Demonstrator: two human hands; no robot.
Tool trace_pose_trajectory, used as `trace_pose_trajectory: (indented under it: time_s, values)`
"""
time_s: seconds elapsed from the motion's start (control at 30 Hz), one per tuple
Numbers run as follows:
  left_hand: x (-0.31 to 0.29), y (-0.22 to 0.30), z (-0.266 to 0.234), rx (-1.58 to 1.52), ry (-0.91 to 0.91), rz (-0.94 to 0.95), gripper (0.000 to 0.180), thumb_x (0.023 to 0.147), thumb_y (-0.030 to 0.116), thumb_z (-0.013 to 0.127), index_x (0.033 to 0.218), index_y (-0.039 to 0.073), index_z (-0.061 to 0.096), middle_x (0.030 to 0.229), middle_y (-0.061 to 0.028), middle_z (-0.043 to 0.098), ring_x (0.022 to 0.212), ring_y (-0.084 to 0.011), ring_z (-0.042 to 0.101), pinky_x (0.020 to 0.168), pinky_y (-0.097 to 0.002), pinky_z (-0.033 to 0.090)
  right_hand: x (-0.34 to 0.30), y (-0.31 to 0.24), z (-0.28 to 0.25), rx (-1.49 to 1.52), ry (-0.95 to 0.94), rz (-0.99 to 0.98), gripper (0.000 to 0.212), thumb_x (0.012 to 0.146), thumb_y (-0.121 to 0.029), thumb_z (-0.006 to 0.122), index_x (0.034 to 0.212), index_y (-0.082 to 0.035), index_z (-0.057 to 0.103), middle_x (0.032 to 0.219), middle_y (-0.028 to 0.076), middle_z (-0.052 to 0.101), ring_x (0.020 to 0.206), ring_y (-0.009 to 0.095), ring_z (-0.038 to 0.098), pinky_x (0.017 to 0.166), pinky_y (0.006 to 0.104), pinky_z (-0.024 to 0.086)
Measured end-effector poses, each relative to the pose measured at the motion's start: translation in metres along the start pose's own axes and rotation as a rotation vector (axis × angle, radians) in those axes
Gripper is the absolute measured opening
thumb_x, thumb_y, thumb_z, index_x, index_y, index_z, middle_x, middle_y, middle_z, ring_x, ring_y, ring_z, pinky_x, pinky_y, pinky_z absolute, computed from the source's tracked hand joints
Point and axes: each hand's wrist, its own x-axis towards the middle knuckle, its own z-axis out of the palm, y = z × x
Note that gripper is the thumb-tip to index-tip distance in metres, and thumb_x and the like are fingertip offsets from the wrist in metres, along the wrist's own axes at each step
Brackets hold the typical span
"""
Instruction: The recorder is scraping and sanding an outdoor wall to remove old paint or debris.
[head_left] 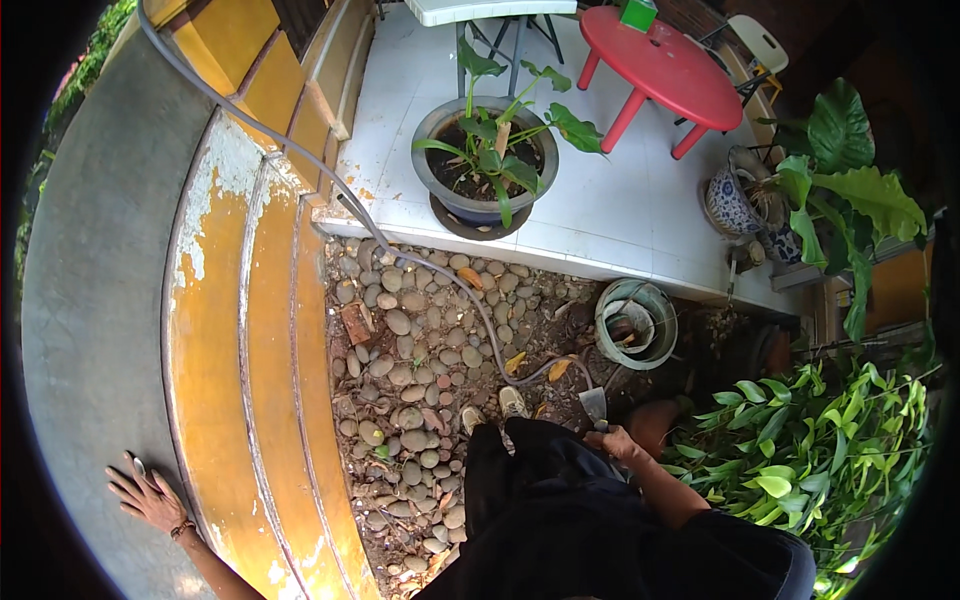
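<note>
My left hand [150,497] lies with its fingers spread on the grey top of the low wall [95,330] at the left. Nothing is in it. At my right side, my right hand [618,443] is wrapped round the handle of a scraper [593,403]. Its flat, flaring metal blade points away from me, over the soil and just short of a grey hose. The handle is mostly hidden by my fingers. Beyond the blade stands a pale green bucket [637,325] with a smaller white container and other things inside.
Round stones [410,385] cover the ground by my shoes [512,402]. A grey hose [470,290] crosses them. Ahead is a raised white tiled floor [620,225] with a large potted plant [485,160] and a red table [660,65]. Leafy plants [800,440] crowd the right.
</note>
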Motion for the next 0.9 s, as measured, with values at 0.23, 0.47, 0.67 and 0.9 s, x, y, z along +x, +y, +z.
trace_pose_trajectory:
  time_s: [0.23,0.47,0.67,0.9]
  values:
    - [0.018,0.016,-0.023,0.154,-0.033,-0.013,0.071,0.103,0.066,0.034,0.167,0.042,0.016,0.177,-0.0034,0.007,0.162,-0.0355,0.008,0.124,-0.0654,0.016,0.025,-0.035,0.031,-0.335,-0.249,-0.309,0.042,0.085,-0.042,0.078,0.105,-0.005,0.076,0.094,0.018,0.076,0.086,0.029,0.071,0.077,0.0392,0.053]
    - [0.072,0.063,-0.073,0.707,-1.132,-0.277,0.072,0.103,0.067,0.033,0.167,0.041,0.014,0.177,-0.0035,0.007,0.162,-0.0327,0.008,0.125,-0.0626,0.015,0.066,-0.036,0.064,-0.827,-0.411,-0.259,0.060,0.083,-0.052,0.075,0.115,-0.002,0.074,0.112,0.023,0.074,0.106,0.040,0.069,0.091,0.0463,0.053]
    - [0.072,0.067,-0.070,0.668,-1.132,-0.280,0.072,0.103,0.066,0.034,0.168,0.040,0.016,0.177,-0.0052,0.007,0.162,-0.0344,0.008,0.125,-0.0634,0.013,0.082,-0.103,0.145,-0.844,-0.456,-0.292,0.064,0.080,-0.055,0.075,0.110,0.002,0.073,0.106,0.027,0.073,0.103,0.042,0.071,0.091,0.0501,0.055]
    - [0.004,0.010,-0.003,0.165,-0.032,0.000,0.073,0.103,0.066,0.035,0.168,0.038,0.019,0.177,-0.0068,0.008,0.161,-0.0363,0.009,0.125,-0.0638,0.012,0.087,-0.079,0.292,-1.060,-0.882,-0.581,0.057,0.081,-0.050,0.078,0.105,0.002,0.073,0.103,0.021,0.074,0.100,0.039,0.072,0.085,0.0499,0.057]
